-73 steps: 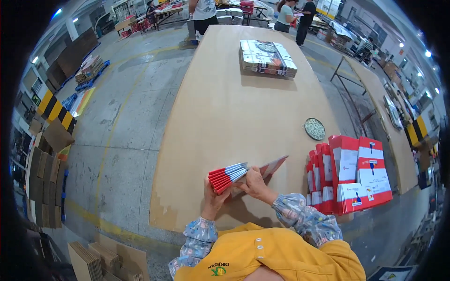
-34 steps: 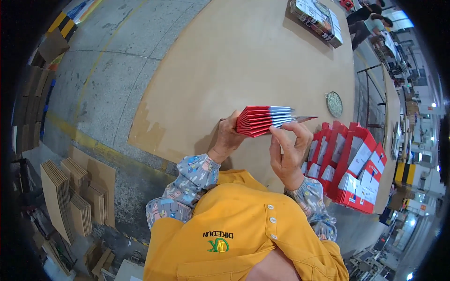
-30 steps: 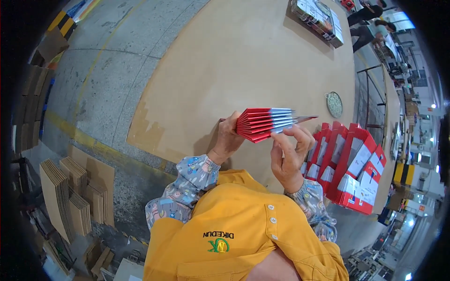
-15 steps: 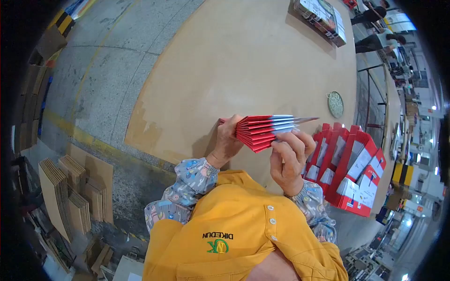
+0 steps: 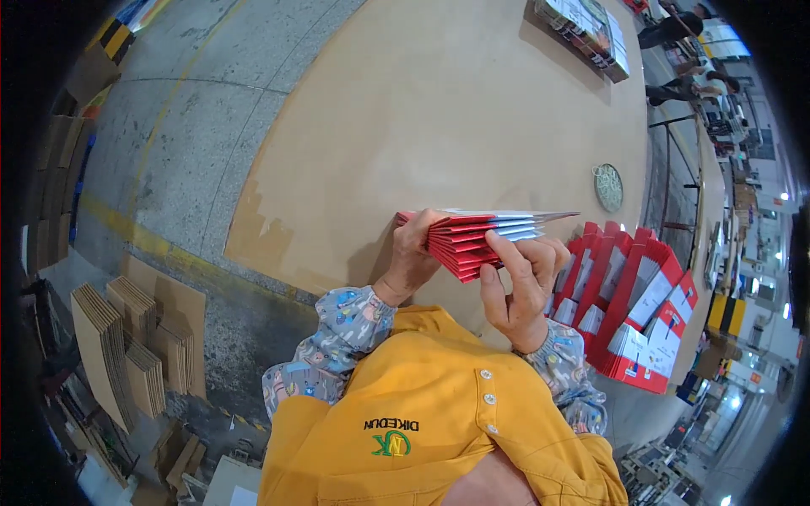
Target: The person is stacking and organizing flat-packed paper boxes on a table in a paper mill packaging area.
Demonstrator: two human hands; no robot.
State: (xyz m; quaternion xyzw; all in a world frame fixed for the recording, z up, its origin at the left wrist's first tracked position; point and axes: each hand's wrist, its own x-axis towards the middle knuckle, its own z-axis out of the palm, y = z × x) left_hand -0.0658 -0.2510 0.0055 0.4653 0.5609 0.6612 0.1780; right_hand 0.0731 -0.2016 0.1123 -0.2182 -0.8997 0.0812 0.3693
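Note:
My left hand is closed round the left end of a stack of folded red-and-white printed sheets, held above the brown table. Their folded edges fan out toward me, red on the left and pale blue-white on the right. My right hand is at the stack's right side, with the index finger on the folded edges and the thumb lower, by the stack's near corner. The other right fingers curl behind, partly hidden. Several bundles of similar red-and-white folded pieces lean in a row on the table to the right.
A round dish of pale rubber bands sits beyond the red bundles. A strapped printed stack lies at the table's far right. Cardboard sheets stand on the floor at left. Other people are at the far right.
My right index finger and thumb have shifted left along the stack's folded edges and spread farther apart. The left hand keeps its hold, nearly still.

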